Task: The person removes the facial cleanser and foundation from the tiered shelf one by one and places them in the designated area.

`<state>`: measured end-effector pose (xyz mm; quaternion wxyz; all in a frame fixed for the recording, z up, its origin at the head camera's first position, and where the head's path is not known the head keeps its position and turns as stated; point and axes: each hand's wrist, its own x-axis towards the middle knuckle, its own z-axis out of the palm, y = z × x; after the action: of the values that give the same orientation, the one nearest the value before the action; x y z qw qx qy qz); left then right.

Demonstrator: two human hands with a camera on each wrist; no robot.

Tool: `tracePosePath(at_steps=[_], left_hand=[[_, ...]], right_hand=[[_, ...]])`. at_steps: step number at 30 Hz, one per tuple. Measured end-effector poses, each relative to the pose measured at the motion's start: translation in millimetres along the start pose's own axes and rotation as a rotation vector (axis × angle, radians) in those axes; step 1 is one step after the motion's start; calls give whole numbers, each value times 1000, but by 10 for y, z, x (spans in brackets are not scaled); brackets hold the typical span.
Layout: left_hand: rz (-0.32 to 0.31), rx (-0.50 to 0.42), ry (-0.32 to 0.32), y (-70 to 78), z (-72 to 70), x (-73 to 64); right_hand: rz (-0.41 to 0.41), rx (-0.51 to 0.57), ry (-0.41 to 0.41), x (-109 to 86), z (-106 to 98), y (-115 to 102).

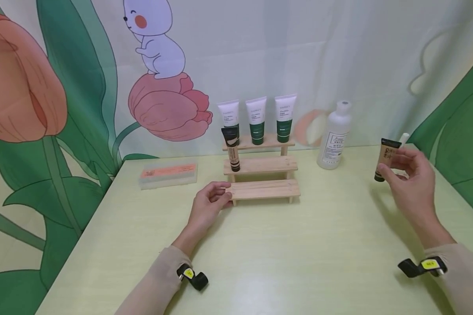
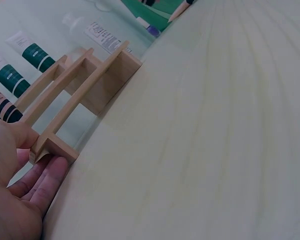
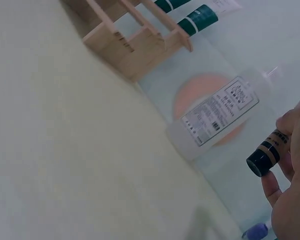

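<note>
My left hand (image 1: 206, 203) grips the left end of the lowest step of a three-tier wooden rack (image 1: 264, 190); in the left wrist view the thumb is above the step's end and the fingers lie below. At the right, my right hand (image 1: 415, 183) pinches a small tan tube (image 1: 386, 155) with a black cap, held upright with the cap down. A similar tan-and-black tube (image 1: 233, 151) stands at the left of the middle step. Three white-and-green tubes (image 1: 257, 124) stand in a row on the top step, the left one partly hidden.
A white labelled bottle (image 1: 333, 140) stands right of the rack. Left of it lies a flat translucent case (image 1: 168, 175) with an orange label. Behind my right hand shows a white-tipped item (image 1: 404, 138), mostly hidden. A printed curtain (image 1: 240, 52) hangs along the table's back edge.
</note>
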<state>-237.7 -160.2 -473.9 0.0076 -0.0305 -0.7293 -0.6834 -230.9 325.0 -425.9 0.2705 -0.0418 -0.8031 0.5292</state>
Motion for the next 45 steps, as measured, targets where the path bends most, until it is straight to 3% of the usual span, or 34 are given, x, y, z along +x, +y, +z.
tracePosePath(at_steps=[6, 14, 21, 29, 45], left_hand=[[1, -3, 2, 12, 0, -2], [-10, 5, 11, -4, 2, 9], [-1, 12, 8, 1, -1, 7], [-4, 8, 8, 9, 5, -4], [-9, 11, 6, 14, 4, -10]], right_hand=[[25, -32, -42, -123, -23, 203], [13, -162, -62, -221, 9, 390], [-25, -254, -96, -241, 43, 426], [27, -349, -132, -258, 54, 440], [68, -390, -180, -257, 41, 471]])
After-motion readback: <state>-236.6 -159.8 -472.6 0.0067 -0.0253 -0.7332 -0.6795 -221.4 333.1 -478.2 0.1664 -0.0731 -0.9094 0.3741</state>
